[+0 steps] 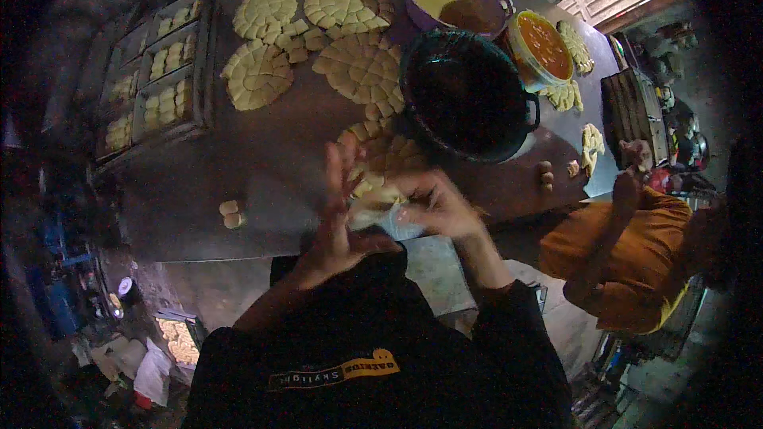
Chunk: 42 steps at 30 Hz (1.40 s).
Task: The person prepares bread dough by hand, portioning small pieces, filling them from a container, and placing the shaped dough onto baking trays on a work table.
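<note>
My left hand (338,218) is raised over the table's near edge, its fingers stretched upward and apart. Opposite it, my right hand (441,202) has bent fingers, smeared by motion. A pale, blurred shape, perhaps dough, shows between the hands; whether either one holds it I cannot make out. Below the right fingers is a bluish-white thing (404,224), its kind unclear. Just beyond my hands lies a round of cut dough (393,155), partly hidden by them. Two small dough pieces (230,214) sit together farther left.
More cut dough rounds (258,75) lie at the back. A compartmented wooden tray (203,71) holding dough pieces stands left. Beyond my right hand are a dark basin (524,111), a purple basin (409,8) and an orange-filled tub (544,48). A person in orange (628,250) works at right.
</note>
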Each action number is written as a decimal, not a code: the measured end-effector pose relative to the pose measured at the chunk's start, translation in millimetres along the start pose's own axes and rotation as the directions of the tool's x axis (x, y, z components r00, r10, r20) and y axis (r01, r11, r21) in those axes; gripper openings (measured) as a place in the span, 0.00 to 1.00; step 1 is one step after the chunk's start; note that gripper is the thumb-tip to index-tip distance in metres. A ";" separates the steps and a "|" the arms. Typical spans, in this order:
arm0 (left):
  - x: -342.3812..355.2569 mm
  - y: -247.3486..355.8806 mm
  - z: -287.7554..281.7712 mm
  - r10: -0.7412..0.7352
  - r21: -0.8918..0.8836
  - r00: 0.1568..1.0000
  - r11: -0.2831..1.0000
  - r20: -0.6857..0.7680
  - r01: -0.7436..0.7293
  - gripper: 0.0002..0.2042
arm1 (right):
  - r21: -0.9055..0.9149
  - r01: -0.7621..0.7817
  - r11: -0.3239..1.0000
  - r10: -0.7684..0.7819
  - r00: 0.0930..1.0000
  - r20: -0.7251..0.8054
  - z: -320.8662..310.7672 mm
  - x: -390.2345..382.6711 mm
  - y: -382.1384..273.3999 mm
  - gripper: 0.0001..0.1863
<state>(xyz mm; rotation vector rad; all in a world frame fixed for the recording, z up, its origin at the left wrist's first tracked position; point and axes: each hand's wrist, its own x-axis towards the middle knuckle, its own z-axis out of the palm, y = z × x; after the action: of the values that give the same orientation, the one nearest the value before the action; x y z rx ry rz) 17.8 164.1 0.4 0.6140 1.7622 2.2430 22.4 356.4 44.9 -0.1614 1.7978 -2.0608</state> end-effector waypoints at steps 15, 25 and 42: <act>-43.8 7.8 -62.4 -0.210 -0.103 0.924 0.977 -0.319 0.187 0.52 | -0.817 -0.409 0.407 0.291 0.905 -0.309 -130.2 81.4 2.1 0.28; -62.8 8.8 -107.1 -0.139 -0.105 0.954 0.988 -0.265 0.115 0.50 | -0.983 -0.133 -0.129 -0.019 0.991 -0.131 -126.4 76.5 3.2 0.24; -91.4 13.2 -184.6 -0.439 -0.409 0.893 0.836 -0.099 0.366 0.18 | -0.327 -0.182 0.927 0.146 0.981 -0.132 104.2 109.4 66.4 0.22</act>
<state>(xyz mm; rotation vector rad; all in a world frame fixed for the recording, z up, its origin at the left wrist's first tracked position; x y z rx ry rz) 16.2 -38.4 -39.4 -0.0580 1.3041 2.2870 -27.3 213.5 -20.9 0.0044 2.1425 -1.6611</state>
